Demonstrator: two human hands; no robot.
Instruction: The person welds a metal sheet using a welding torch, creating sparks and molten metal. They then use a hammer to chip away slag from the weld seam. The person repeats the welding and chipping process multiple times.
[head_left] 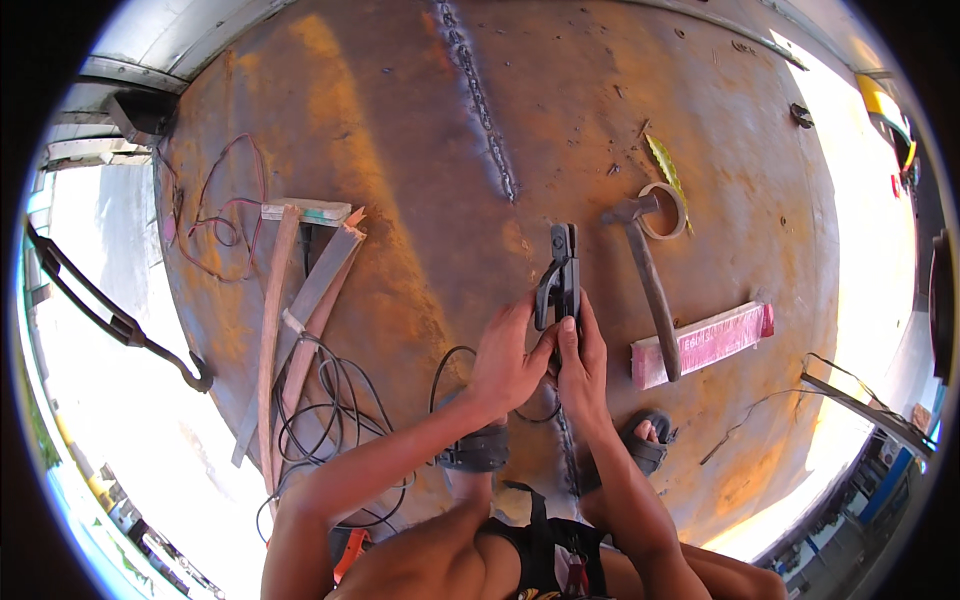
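A black welding electrode holder [566, 270] points away from me, with its jaws at the far end and no rod visible in them. My right hand [584, 370] is closed around its handle, thumb lying along the top. From the other side, my left hand [505, 360] grips the holder near its curved lever, fingers partly hidden. Beneath both hands is a rusty steel plate [600, 110]. A rough weld seam [478, 95] runs along it and shows again between my feet. To the right of the holder lies a hammer [655, 295] with a wooden handle.
The hammer's handle crosses a long pink box [715, 340]. A tape-like ring [683, 213] and a yellow-green leaf [660, 160] lie beyond. At left are wooden strips [280, 310], tangled black cable [340, 400] and thin reddish wire [258, 180]. My sandalled feet [645, 440] rest on the plate.
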